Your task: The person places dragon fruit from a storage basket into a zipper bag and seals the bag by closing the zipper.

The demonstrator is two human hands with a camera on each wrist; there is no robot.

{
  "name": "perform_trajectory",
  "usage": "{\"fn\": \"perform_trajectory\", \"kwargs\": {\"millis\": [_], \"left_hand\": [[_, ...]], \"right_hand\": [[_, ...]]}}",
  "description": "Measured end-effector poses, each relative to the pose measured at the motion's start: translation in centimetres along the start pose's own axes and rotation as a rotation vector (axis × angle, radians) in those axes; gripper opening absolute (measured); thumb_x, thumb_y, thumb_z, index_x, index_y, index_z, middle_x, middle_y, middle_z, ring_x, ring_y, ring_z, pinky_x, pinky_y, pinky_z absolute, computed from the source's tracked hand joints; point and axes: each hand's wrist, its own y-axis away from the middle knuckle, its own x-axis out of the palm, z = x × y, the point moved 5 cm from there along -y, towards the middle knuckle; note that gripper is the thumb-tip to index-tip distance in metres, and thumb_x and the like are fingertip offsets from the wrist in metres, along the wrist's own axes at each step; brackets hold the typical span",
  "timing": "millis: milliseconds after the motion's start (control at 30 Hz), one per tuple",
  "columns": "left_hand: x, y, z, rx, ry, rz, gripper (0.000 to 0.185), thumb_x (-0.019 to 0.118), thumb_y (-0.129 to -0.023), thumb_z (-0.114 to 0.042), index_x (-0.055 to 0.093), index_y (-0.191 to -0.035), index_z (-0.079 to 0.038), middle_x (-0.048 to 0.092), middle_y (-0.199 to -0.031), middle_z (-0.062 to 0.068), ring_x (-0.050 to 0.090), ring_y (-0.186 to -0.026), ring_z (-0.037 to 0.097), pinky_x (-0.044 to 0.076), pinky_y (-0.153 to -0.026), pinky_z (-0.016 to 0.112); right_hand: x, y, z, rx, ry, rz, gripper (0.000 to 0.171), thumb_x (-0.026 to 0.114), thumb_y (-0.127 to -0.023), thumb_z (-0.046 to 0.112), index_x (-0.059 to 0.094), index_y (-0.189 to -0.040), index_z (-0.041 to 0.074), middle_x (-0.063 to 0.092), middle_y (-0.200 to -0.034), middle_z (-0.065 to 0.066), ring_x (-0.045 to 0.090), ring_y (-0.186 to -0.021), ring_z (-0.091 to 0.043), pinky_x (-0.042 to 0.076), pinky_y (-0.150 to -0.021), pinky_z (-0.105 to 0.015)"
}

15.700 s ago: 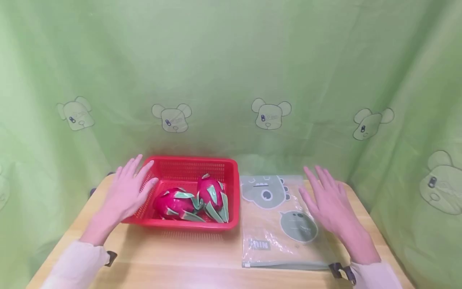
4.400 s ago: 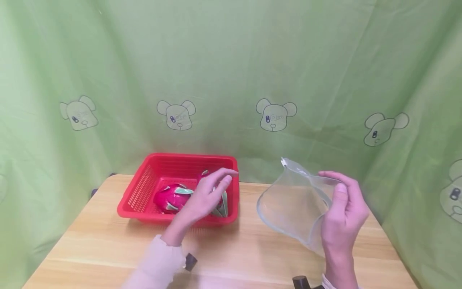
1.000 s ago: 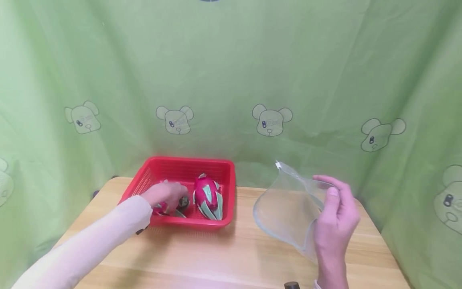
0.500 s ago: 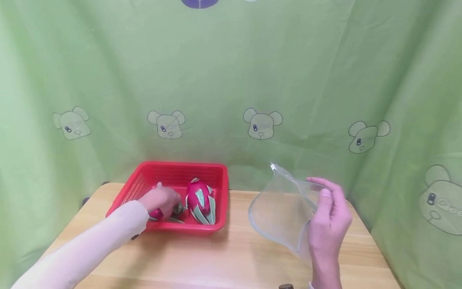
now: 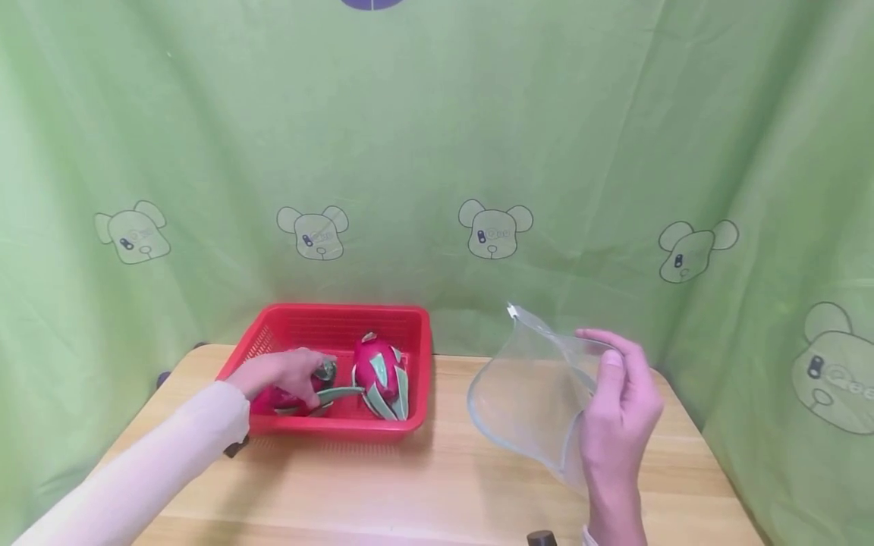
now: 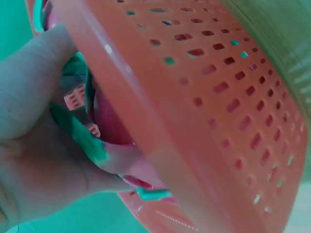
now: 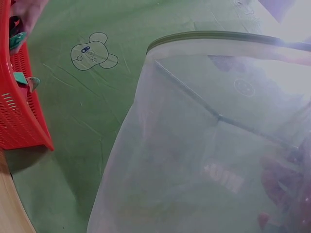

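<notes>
A red basket [image 5: 341,322] stands on the wooden table [image 5: 423,485] and holds two pink dragon fruits with green scales. My left hand [image 5: 283,373] grips the left dragon fruit [image 5: 273,398] inside the basket; the left wrist view shows my fingers curled round that dragon fruit [image 6: 109,121] beside the basket wall [image 6: 214,87]. The other dragon fruit [image 5: 378,371] lies at the basket's right side. My right hand [image 5: 617,402] holds a clear zip bag [image 5: 526,394] upright above the table, its mouth spread wide. In the right wrist view the zip bag [image 7: 204,155] fills the frame.
A green curtain with bear prints [image 5: 495,227] hangs close behind the table. The table's front edge runs along the bottom of the head view. Bare wood lies between the basket and the bag.
My left hand has lifted the left dragon fruit slightly and drawn it toward the basket's left side. The right hand and bag have stayed put.
</notes>
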Motion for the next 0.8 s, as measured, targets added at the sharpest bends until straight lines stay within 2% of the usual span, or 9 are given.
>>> {"fn": "perform_trajectory", "kwargs": {"millis": [133,200,300,467,567,667,800], "left_hand": [[-0.3,0.4,0.5,0.033,0.058,-0.034,0.042,0.089,-0.078,-0.014,0.062,-0.11,-0.013,0.06,-0.079,0.003,0.058,-0.071,0.017,0.052,-0.066,0.033],[-0.5,0.7,0.7,0.03,0.084,-0.056,0.053,0.088,-0.078,-0.014,0.061,-0.123,-0.011,0.061,-0.085,0.002,0.058,-0.076,0.017,0.053,-0.068,0.033],[-0.8,0.9,0.9,0.036,0.137,-0.093,0.054,0.088,-0.08,-0.014,0.059,-0.126,-0.01,0.063,-0.09,0.002,0.061,-0.079,0.018,0.055,-0.069,0.034],[-1.6,1.1,1.1,0.09,0.157,-0.163,0.034,0.085,-0.083,-0.014,0.06,-0.106,-0.011,0.064,-0.085,0.0,0.062,-0.075,0.017,0.056,-0.069,0.033],[-1.8,1.2,1.2,0.092,0.155,-0.189,0.033,0.083,-0.085,-0.017,0.06,-0.107,-0.009,0.064,-0.086,0.0,0.061,-0.077,0.016,0.055,-0.069,0.031],[-1.9,1.5,1.5,0.082,0.181,-0.205,0.035,0.083,-0.086,-0.019,0.058,-0.109,-0.008,0.062,-0.084,0.002,0.061,-0.074,0.017,0.055,-0.066,0.032],[-2.3,2.3,1.9,0.079,0.223,-0.278,0.037,0.081,-0.089,-0.021,0.055,-0.11,-0.004,0.059,-0.08,0.005,0.06,-0.066,0.017,0.055,-0.059,0.033]], "right_hand": [[0.0,0.0,-0.2,0.011,0.008,0.007,0.032,0.042,-0.108,0.007,0.07,-0.116,-0.004,0.071,-0.109,-0.002,0.029,-0.047,-0.005,0.03,-0.051,-0.022],[0.0,0.1,-0.3,0.016,0.008,0.014,0.032,0.042,-0.109,0.009,0.071,-0.116,-0.002,0.071,-0.109,-0.002,0.029,-0.046,-0.006,0.029,-0.049,-0.022],[0.1,0.2,-0.3,0.017,0.005,0.024,0.033,0.042,-0.109,0.013,0.072,-0.117,0.0,0.071,-0.109,-0.004,0.03,-0.047,-0.008,0.03,-0.052,-0.024],[-0.1,0.1,-0.2,0.02,0.001,0.025,0.033,0.042,-0.11,0.015,0.072,-0.117,0.003,0.072,-0.109,-0.003,0.029,-0.047,-0.009,0.029,-0.05,-0.025],[-0.2,0.1,-0.3,0.024,-0.002,0.022,0.033,0.043,-0.11,0.013,0.073,-0.116,0.003,0.072,-0.109,-0.001,0.028,-0.045,-0.008,0.027,-0.047,-0.024],[-0.2,0.1,-0.4,0.026,-0.015,0.022,0.032,0.043,-0.109,0.011,0.073,-0.117,0.002,0.072,-0.109,0.0,0.03,-0.047,-0.008,0.028,-0.05,-0.024],[-0.2,0.1,-0.3,0.024,-0.02,0.022,0.032,0.043,-0.109,0.01,0.073,-0.116,0.002,0.072,-0.108,-0.001,0.031,-0.049,-0.009,0.03,-0.054,-0.024]]}}
